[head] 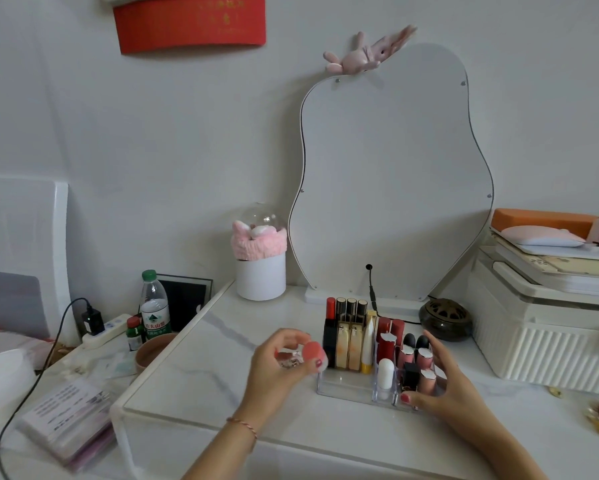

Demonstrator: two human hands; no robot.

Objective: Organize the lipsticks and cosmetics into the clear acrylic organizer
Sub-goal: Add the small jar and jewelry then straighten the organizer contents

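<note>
The clear acrylic organizer (pixel 343 384) stands on the white marble tabletop, in front of the mirror. Its back row holds a red-capped lipstick (pixel 330 323), gold-and-black tubes (pixel 351 336) and a yellow-capped white tube (pixel 368 344). Red and pink lipsticks (pixel 388 341) fill the right compartments, with a white rounded bottle (pixel 385 372) in front. My left hand (pixel 279 372) holds a small clear jar with a coral-pink top (pixel 312 353) just left of the organizer. My right hand (pixel 440 386) curls round the organizer's right front corner, thumb on its front edge.
A pear-shaped mirror (pixel 391 174) leans on the wall behind. A white pot with a pink plush dome (pixel 260 258) stands back left, a dark round burner (pixel 445 318) back right, a ribbed white box (pixel 550 341) at right. Water bottle (pixel 154 306), power strip and booklets lie on the lower left surface.
</note>
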